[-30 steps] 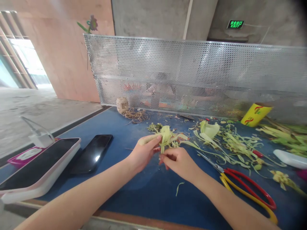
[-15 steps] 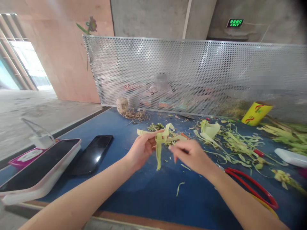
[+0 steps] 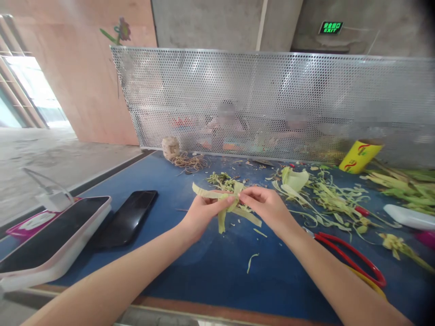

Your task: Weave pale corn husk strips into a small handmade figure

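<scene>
My left hand (image 3: 205, 209) is closed on a small bundle of crossed, pale green husk strips (image 3: 221, 221), with the thumb pressed on top. Loose ends stick out to the left, downward and to the lower right. My right hand (image 3: 267, 206) pinches the strips from the other side, its thumb and forefinger at their upper right. The two hands are almost touching. Just behind them lies a small pile of green trimmings (image 3: 220, 179). Small husk scraps (image 3: 251, 262) are scattered on the blue tabletop (image 3: 204, 280) in front.
Red-handled scissors (image 3: 353, 258) lie by my right forearm. Husk shreds (image 3: 333, 199), a yellow roll (image 3: 360, 156) and a white object (image 3: 408, 216) are at right. Two phones (image 3: 127, 217) lie left. A twine pile (image 3: 190, 162) sits before the perforated metal screen (image 3: 210, 90); people are behind.
My right hand has moved up and left to the husk strips and now pinches them. The left thumb has come over the top of the strips. The whole view has shifted slightly.
</scene>
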Demonstrator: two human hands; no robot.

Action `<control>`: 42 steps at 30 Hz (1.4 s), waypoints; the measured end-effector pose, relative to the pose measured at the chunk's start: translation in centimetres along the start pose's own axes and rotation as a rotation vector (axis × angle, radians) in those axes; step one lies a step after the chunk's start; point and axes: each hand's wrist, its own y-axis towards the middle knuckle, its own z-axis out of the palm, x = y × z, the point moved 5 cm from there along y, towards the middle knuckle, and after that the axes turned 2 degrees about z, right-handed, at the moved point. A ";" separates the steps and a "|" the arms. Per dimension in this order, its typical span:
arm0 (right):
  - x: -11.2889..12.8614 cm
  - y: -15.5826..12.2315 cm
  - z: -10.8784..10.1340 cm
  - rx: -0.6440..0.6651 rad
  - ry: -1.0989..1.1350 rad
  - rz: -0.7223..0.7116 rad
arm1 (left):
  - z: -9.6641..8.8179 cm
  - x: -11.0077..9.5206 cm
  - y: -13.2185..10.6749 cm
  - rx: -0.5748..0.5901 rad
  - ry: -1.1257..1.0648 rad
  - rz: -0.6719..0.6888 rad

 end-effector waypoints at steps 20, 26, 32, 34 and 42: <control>0.3 -0.1 0.9 0.068 0.094 -0.124 | 0.2 0.2 0.1 0.018 0.040 0.044; -0.5 -0.4 1.4 0.287 0.090 0.040 | -0.2 -0.1 0.2 0.003 -0.015 0.042; -0.7 -0.1 0.7 0.247 0.034 0.056 | -0.1 -0.4 0.2 0.059 0.014 0.052; -0.7 0.0 0.4 0.251 0.009 0.042 | -0.2 -0.6 0.2 0.052 0.035 0.059; -0.2 0.2 -0.6 0.296 -0.058 0.026 | -0.8 -0.7 0.1 0.029 0.032 0.021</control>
